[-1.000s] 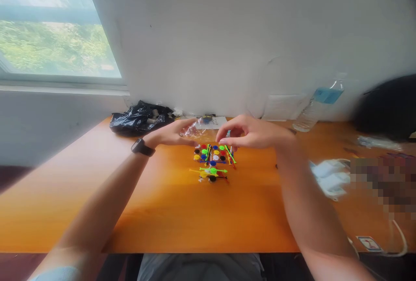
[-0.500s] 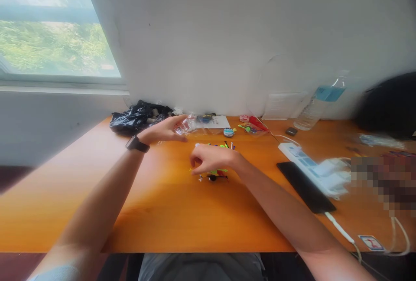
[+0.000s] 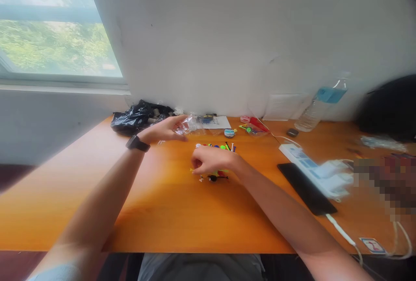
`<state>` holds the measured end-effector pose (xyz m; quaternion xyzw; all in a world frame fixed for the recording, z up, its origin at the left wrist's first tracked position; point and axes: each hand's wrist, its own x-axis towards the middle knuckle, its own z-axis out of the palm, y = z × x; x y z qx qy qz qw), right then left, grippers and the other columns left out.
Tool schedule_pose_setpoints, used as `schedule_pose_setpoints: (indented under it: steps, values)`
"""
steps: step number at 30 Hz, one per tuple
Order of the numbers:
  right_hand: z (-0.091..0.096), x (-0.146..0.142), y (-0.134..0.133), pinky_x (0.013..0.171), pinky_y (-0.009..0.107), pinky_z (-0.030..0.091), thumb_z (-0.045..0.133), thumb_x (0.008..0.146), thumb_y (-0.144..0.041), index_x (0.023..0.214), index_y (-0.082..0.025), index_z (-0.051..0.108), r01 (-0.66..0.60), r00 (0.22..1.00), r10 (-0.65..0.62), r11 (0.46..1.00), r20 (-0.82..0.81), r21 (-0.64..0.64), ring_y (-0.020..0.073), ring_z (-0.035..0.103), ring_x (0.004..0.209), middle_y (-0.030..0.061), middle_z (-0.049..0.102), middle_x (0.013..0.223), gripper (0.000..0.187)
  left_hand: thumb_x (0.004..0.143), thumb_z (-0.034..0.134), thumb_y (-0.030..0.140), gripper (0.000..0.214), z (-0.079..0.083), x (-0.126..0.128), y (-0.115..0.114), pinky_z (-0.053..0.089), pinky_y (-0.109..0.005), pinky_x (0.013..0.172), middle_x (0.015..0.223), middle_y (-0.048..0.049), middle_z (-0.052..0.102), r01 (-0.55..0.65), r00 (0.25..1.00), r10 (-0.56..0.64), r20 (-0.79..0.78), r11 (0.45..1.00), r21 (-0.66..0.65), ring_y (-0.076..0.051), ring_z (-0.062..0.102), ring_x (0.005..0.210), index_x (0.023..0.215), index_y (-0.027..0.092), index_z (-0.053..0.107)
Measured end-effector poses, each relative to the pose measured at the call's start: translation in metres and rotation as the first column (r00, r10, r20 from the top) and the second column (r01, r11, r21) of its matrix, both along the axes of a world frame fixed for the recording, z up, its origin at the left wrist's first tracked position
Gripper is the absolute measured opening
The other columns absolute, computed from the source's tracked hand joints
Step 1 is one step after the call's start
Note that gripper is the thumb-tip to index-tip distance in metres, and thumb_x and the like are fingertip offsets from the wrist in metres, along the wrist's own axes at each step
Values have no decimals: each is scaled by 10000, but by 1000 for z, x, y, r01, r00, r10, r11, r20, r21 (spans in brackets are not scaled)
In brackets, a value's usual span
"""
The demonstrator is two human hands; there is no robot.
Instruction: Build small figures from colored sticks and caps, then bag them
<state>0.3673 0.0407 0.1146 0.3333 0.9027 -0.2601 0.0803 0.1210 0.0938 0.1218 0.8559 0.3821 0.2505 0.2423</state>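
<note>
My left hand (image 3: 167,129), with a black watch on its wrist, holds a crumpled clear plastic bag (image 3: 187,125) at the back of the orange table (image 3: 169,203). My right hand (image 3: 211,159) rests over a cluster of small coloured plastic discs and sticks (image 3: 218,146), its fingers curled down in a pinch at the pieces on the left side. Most of the cluster is hidden under that hand. A black disc with sticks (image 3: 212,178) shows just in front of it.
A black plastic bag (image 3: 138,116) lies at the back left by the wall. At the back lie a paper sheet (image 3: 217,121), a small round tin (image 3: 229,132) and a second bag of pieces (image 3: 253,128). To the right are a water bottle (image 3: 320,103), power strip (image 3: 308,166) and black phone (image 3: 307,187).
My right hand came down from beside the bag onto the coloured pieces and now pinches at them. My left hand stayed on the clear bag.
</note>
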Motion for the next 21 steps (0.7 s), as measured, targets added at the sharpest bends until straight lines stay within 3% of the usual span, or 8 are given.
schedule_pose_setpoints:
  steps: [14, 21]
  values:
    - [2, 2, 2, 533, 262, 318, 698, 817, -233, 736, -165, 657, 4, 1000, -4, 1000, 11, -13, 146, 541, 598, 15, 627, 636, 113, 806, 832, 504, 836, 4, 1, -3, 548, -413, 972, 1373, -104, 693, 32, 999, -32, 4, 999, 16, -317, 665, 1188, 1548, 273, 525]
    - [3, 5, 7, 553, 253, 328, 679, 833, -243, 728, -165, 650, -49, 997, 48, 999, -59, -14, 136, 530, 620, 12, 640, 680, 133, 788, 849, 488, 836, 7, 4, -8, 537, -420, 992, 1361, -113, 698, -6, 1000, 6, -1, 1000, -16, -320, 666, 1185, 1532, 259, 545]
